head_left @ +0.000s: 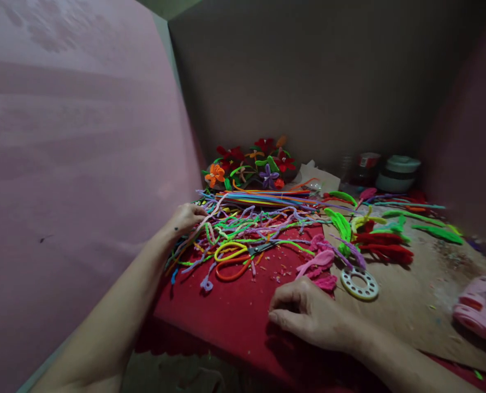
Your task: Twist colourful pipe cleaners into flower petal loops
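My left hand (187, 217) reaches into the left edge of a tangled pile of coloured pipe cleaners (251, 224) on a red cloth (235, 305); its fingers curl among the strands, and what they grip is hidden. My right hand (308, 315) rests on the red cloth near the front, its fingers curled loosely under with nothing visible in them. Just beyond it lie pink pipe-cleaner petals (320, 267) and a white plastic ring with holes (359, 283). Scissors with yellow and orange handles (237, 257) lie in the pile between the hands.
A bunch of finished pipe-cleaner flowers (253, 164) stands at the back. Green and red pipe-cleaner leaves (384, 240) lie on a brown board (423, 295). A jar and a lidded pot (396, 173) stand at the back right, a pink object (482, 307) at far right. Pink walls enclose the sides.
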`<action>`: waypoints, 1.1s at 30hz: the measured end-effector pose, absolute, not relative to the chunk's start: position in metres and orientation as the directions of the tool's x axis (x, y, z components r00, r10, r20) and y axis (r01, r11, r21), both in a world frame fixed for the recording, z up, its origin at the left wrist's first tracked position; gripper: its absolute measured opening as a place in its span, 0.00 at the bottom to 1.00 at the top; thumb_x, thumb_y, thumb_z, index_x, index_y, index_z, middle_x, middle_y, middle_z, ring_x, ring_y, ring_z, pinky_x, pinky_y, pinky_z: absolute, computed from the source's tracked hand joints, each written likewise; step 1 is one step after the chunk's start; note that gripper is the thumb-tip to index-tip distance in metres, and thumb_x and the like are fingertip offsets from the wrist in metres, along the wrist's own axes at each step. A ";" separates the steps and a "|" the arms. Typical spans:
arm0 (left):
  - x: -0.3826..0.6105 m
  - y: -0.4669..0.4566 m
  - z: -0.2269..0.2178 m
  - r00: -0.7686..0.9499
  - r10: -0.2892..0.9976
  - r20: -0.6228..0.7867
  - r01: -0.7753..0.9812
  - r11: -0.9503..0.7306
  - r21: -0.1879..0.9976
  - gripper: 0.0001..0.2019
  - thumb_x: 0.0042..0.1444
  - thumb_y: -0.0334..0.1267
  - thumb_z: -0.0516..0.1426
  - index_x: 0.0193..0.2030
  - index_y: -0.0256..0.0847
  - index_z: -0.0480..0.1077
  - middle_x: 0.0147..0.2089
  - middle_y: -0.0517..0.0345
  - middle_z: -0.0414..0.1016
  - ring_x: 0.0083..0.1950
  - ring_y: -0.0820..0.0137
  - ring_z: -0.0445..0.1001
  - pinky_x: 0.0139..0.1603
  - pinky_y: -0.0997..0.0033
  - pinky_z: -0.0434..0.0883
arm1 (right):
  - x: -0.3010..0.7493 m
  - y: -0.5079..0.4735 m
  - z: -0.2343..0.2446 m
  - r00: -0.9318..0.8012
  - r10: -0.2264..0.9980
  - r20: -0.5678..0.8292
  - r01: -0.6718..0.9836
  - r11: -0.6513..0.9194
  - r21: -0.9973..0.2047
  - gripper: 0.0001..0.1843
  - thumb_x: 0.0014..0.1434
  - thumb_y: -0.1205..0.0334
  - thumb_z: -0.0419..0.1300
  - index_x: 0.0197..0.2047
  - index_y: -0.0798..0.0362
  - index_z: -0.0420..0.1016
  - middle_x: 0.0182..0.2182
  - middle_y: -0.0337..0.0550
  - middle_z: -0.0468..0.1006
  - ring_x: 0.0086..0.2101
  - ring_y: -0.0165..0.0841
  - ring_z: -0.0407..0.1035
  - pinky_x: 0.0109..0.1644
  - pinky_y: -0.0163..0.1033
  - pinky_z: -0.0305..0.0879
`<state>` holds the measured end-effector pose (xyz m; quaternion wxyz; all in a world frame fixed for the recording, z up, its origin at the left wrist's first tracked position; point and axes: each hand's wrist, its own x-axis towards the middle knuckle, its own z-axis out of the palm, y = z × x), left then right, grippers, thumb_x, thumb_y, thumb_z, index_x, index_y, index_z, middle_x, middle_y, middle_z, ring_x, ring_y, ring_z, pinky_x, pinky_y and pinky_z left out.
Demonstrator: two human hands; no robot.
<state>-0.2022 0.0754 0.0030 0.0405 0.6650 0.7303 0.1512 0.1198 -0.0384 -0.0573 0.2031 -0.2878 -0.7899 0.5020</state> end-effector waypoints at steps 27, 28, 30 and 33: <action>-0.193 0.080 -0.003 -0.410 0.855 0.318 0.217 -0.247 0.944 0.10 0.40 0.36 0.58 0.30 0.37 0.63 0.23 0.63 0.68 0.18 0.81 0.62 0.21 0.80 0.61 | 0.120 -0.037 -0.061 -0.756 0.654 0.037 0.261 0.352 -0.899 0.09 0.51 0.66 0.53 0.28 0.58 0.75 0.20 0.37 0.71 0.21 0.23 0.60 0.23 0.28 0.51; -0.192 0.080 0.000 -0.411 0.848 0.336 0.166 -0.292 0.942 0.09 0.41 0.35 0.58 0.30 0.37 0.63 0.25 0.62 0.69 0.19 0.81 0.62 0.21 0.80 0.61 | 0.120 -0.037 -0.061 -0.756 0.653 0.037 0.261 0.353 -0.899 0.09 0.51 0.66 0.53 0.28 0.58 0.75 0.20 0.37 0.71 0.21 0.23 0.60 0.23 0.28 0.51; -0.191 0.079 0.006 -0.417 0.841 0.344 0.079 -0.344 0.936 0.08 0.42 0.33 0.58 0.30 0.37 0.63 0.25 0.62 0.70 0.19 0.81 0.63 0.21 0.81 0.61 | 0.120 -0.037 -0.060 -0.758 0.651 0.037 0.260 0.354 -0.898 0.09 0.51 0.67 0.53 0.28 0.58 0.75 0.20 0.37 0.70 0.21 0.23 0.60 0.23 0.28 0.51; -0.192 0.081 0.018 -0.455 0.829 0.325 -0.030 -0.379 0.925 0.05 0.46 0.29 0.56 0.28 0.37 0.62 0.22 0.63 0.69 0.17 0.82 0.60 0.17 0.82 0.58 | 0.120 -0.037 -0.059 -0.758 0.651 0.028 0.256 0.336 -0.906 0.09 0.51 0.67 0.54 0.27 0.58 0.75 0.19 0.36 0.69 0.21 0.23 0.60 0.23 0.28 0.51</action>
